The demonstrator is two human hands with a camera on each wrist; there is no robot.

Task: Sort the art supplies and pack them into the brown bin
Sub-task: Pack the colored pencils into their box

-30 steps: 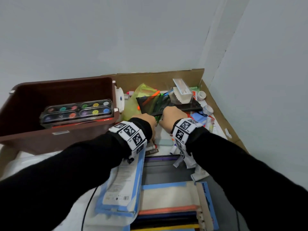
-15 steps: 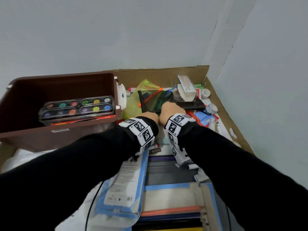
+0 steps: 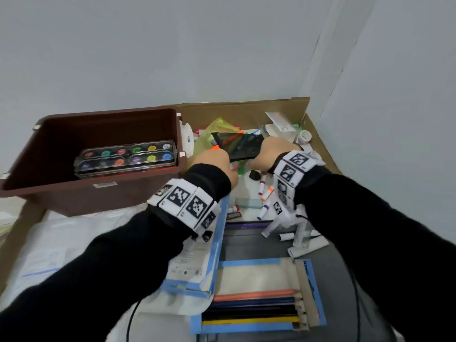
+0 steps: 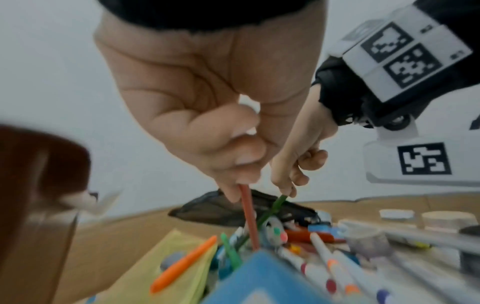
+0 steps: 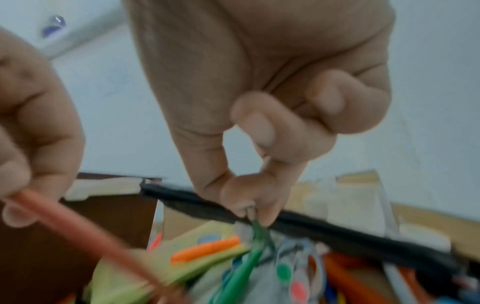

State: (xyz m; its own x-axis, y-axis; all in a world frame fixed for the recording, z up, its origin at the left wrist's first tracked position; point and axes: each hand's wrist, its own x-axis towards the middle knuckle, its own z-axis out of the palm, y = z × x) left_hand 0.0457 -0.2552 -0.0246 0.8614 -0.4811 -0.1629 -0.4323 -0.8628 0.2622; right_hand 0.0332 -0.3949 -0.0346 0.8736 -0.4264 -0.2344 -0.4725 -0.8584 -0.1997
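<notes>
Head view: your left hand [image 3: 214, 161] and right hand [image 3: 272, 154] are both down in the clutter inside the cardboard tray [image 3: 244, 112], right of the brown bin [image 3: 81, 193]. Fingers are hidden here, so the grip can't be told from this view. Bin sits at left with a paint palette [image 3: 125, 156] inside. A black mesh pouch [image 3: 238, 145] lies between and just beyond your hands. Loose markers [image 3: 265, 193] lie near your right wrist; a pencil box [image 3: 256, 309] is at the near edge.

Left wrist view: your left hand [image 4: 207, 115] has its fingers curled, pinching the top of a red pencil [image 4: 249, 216]. Its lower end goes into the pile. Your right hand [image 4: 298, 164] pinches a green pencil [image 4: 272, 209] just beside it.

Right wrist view: your right hand [image 5: 265, 115] has thumb and fingertips closed on the green pencil [image 5: 257, 232], in front of the pouch [image 5: 311, 224]. Left hand [image 5: 33, 127] holds the red pencil [image 5: 85, 232], blurred.
</notes>
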